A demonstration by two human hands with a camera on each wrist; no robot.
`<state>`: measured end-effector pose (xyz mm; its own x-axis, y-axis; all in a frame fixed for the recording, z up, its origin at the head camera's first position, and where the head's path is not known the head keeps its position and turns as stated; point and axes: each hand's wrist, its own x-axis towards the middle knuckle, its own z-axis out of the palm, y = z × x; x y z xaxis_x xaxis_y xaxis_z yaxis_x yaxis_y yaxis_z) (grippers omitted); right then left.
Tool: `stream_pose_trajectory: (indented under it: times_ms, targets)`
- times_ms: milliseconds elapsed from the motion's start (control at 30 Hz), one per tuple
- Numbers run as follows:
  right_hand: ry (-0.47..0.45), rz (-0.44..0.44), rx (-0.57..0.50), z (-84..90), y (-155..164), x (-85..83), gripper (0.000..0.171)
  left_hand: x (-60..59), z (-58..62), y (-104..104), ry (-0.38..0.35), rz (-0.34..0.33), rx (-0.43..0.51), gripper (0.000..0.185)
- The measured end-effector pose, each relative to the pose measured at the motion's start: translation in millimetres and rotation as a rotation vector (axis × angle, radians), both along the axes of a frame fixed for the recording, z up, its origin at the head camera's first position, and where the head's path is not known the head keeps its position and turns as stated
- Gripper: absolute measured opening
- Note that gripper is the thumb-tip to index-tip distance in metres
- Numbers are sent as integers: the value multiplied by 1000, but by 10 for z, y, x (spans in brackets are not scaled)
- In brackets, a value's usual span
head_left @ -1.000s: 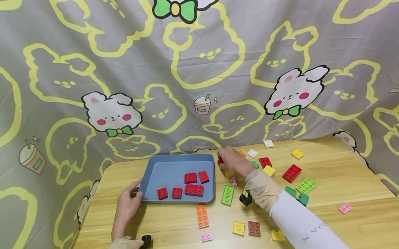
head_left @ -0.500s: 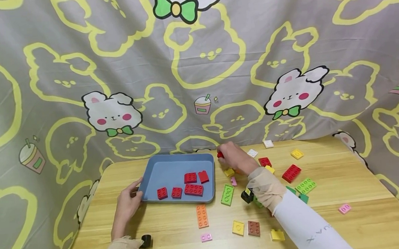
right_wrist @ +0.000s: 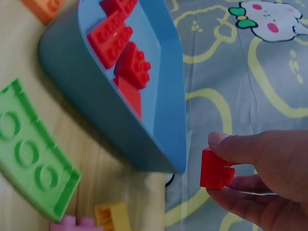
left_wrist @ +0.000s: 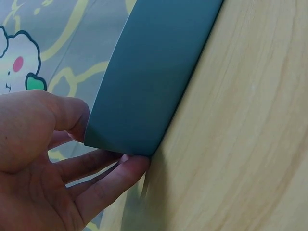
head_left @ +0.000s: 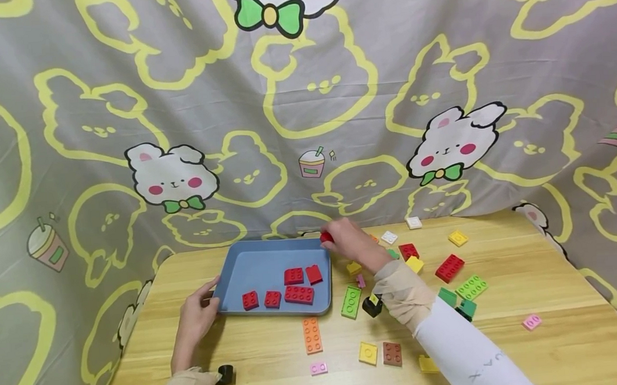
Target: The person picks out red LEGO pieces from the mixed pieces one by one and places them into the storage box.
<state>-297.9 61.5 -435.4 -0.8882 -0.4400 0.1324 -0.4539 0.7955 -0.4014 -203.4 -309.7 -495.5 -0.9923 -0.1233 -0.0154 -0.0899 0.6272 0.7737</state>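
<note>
Patterned cloth [head_left: 303, 99] — grey with yellow bear outlines and white rabbits, hung behind and around a wooden table [head_left: 505, 345]. Blue tray [head_left: 260, 262] at ten o'clock of the table's middle, holding five red bricks [head_left: 299, 294] along its near side. Left hand [head_left: 196, 320] at the tray's eight o'clock corner, thumb curled over the rim and fingers under it, gripping. Right hand [head_left: 345, 242] at the tray's two o'clock corner, thumb and fingers pinching a small red brick [right_wrist: 216, 169] — held in the air just past the rim, not yet inside. Loose bricks on the table at three to five o'clock of the tray: long green brick [head_left: 351, 302], orange brick [head_left: 312, 335], brown brick [head_left: 392, 354].
</note>
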Motion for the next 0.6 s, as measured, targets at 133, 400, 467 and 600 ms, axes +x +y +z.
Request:
stream_pose_trajectory:
  times_ms: [133, 400, 467, 600]
  targets:
    - [-12, 2, -19, 43, -126, 13, 12, -2, 1, 3, 0, -4, 5, 53]
    - [64, 71, -33, -2, -335, 45, 14, -7, 1, 9, 7, -1, 17, 54]
    - [59, 80, -31, -11, -388, 62, 14, -8, 2, 7, 9, -3, 17, 54]
    - [49, 101, -28, -29, -498, 91, 18, 2, 9, 2, 7, -2, 9, 54]
